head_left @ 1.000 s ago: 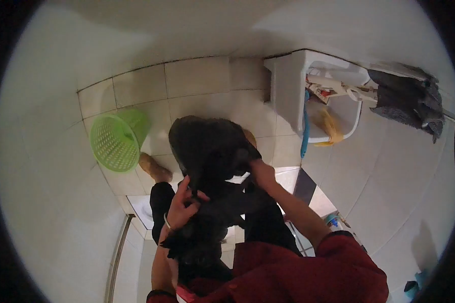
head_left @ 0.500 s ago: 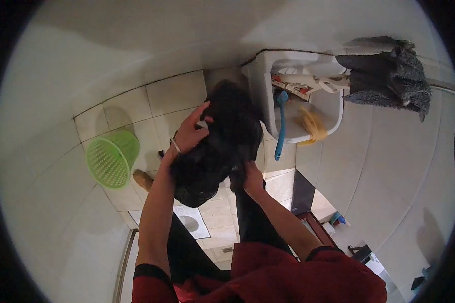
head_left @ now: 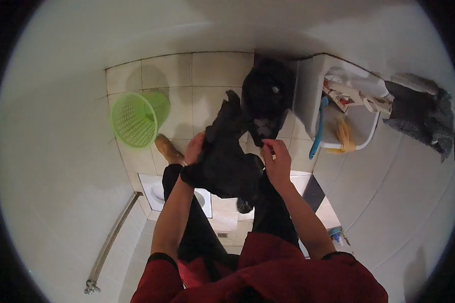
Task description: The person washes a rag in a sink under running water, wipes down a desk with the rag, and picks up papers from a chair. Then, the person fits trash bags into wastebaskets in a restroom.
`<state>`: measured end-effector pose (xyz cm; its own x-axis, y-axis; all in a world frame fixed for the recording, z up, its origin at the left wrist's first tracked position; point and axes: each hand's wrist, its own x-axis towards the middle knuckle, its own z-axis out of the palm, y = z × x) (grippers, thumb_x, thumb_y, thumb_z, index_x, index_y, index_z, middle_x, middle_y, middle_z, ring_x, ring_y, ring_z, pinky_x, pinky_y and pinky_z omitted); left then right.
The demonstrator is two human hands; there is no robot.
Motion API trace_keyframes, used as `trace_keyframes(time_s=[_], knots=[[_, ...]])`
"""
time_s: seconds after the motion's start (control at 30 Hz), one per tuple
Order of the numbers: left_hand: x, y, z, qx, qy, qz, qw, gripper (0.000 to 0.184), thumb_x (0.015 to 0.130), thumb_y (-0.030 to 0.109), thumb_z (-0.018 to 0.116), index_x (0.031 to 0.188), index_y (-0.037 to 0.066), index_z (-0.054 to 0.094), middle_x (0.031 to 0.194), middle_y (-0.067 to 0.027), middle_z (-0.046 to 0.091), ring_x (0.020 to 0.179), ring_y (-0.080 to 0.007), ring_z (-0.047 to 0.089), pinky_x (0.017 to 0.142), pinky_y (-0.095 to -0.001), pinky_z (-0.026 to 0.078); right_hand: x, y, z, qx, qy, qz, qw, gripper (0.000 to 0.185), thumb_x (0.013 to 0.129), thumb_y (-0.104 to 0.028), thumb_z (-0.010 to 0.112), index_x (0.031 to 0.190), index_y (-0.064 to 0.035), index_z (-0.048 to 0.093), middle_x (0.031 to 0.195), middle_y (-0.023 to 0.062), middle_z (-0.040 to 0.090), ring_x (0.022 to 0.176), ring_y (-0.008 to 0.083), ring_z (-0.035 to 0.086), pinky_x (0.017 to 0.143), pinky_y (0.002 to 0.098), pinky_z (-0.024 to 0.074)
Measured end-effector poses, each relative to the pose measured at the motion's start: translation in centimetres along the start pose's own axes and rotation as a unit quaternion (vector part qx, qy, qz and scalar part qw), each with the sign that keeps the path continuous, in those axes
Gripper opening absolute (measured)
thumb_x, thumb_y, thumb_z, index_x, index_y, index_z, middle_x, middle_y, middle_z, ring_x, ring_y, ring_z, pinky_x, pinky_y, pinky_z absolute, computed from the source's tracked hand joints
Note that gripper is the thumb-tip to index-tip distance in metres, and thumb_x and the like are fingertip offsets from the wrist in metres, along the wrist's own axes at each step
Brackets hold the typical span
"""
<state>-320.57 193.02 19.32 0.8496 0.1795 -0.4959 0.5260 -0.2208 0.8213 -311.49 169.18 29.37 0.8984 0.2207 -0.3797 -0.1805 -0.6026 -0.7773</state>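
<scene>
A loose, crumpled black plastic bag hangs in front of my legs. My left hand grips its left side, with the fingers partly hidden by the bag. Beyond it, a second black bag-like bundle sits on the floor beside the white basin; a small pale spot shows on it. My right hand pinches the near end of this bundle between thumb and fingers. Whether the two black pieces are joined cannot be seen.
A green perforated basket stands at the left, near a brown slipper. The white basin at the right holds a blue-handled brush and yellow gloves. A grey towel hangs beyond. A squat toilet lies below.
The single black mass now shows as two parts, one near my legs and one by the basin. My left hand has come down and closed on the nearer bag. The view has shifted.
</scene>
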Motion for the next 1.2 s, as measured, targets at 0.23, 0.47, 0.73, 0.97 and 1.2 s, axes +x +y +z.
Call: trace_keyframes(time_s=[0.23, 0.47, 0.73, 0.97, 1.2], knots=[[-3.9, 8.3, -1.0, -0.259, 0.082, -0.089, 0.958, 0.034, 0.087, 0.028, 0.041, 0.101, -0.001, 0.052, 0.090, -0.0006, 0.054, 0.079, -0.0089, 0.047, 0.073, -0.0205, 0.037, 0.4, -6.0, 4.7, -0.071, -0.198, -0.049, 0.976, 0.037, 0.067, -0.018, 0.067, 0.098, -0.0043, 0.050, 0.092, 0.0106, 0.055, 0.075, 0.0199, 0.058, 0.062, 0.0283, 0.0449], [-6.4, 8.2, -5.7, -0.372, 0.034, -0.098, 0.922, 0.038, 0.078, 0.015, 0.056, 0.113, 0.004, 0.044, 0.096, -0.0031, 0.053, 0.088, -0.0108, 0.047, 0.079, -0.0229, 0.038, 1.0, -10.2, 5.5, -0.034, -0.266, 0.078, 0.960, 0.025, 0.068, -0.017, 0.065, 0.084, -0.0003, 0.056, 0.074, 0.0075, 0.059, 0.067, 0.0158, 0.057, 0.060, 0.0259, 0.0430], [-11.5, 7.1, -11.6, -0.444, 0.111, -0.110, 0.883, 0.041, 0.075, 0.010, 0.058, 0.113, 0.003, 0.045, 0.098, -0.0074, 0.055, 0.087, -0.0142, 0.052, 0.079, -0.0243, 0.040, 4.6, -12.7, 4.9, 0.278, -0.024, 0.229, 0.933, 0.016, 0.079, -0.018, 0.056, 0.090, -0.0070, 0.052, 0.076, 0.0031, 0.056, 0.060, 0.0141, 0.053, 0.050, 0.0251, 0.0423], [-18.3, 2.7, -15.8, -0.334, 0.273, -0.198, 0.880, 0.019, 0.074, 0.009, 0.057, 0.091, -0.001, 0.057, 0.084, -0.0066, 0.058, 0.076, -0.0132, 0.054, 0.072, -0.0229, 0.042, 7.4, -11.7, 2.8, 0.487, 0.081, 0.239, 0.836, 0.016, 0.081, -0.023, 0.054, 0.092, -0.0124, 0.049, 0.081, 0.0011, 0.054, 0.060, 0.0134, 0.053, 0.049, 0.0263, 0.0430], [-21.1, 2.7, -17.4, -0.141, 0.172, -0.175, 0.959, 0.014, 0.072, 0.010, 0.062, 0.083, 0.002, 0.058, 0.074, -0.0024, 0.058, 0.069, -0.0093, 0.053, 0.065, -0.0218, 0.042, 10.1, -10.6, -1.3, 0.666, 0.087, 0.208, 0.711, 0.013, 0.085, -0.021, 0.046, 0.076, -0.0109, 0.047, 0.055, -0.0030, 0.044, 0.044, 0.0091, 0.040, 0.043, 0.0225, 0.0385]])
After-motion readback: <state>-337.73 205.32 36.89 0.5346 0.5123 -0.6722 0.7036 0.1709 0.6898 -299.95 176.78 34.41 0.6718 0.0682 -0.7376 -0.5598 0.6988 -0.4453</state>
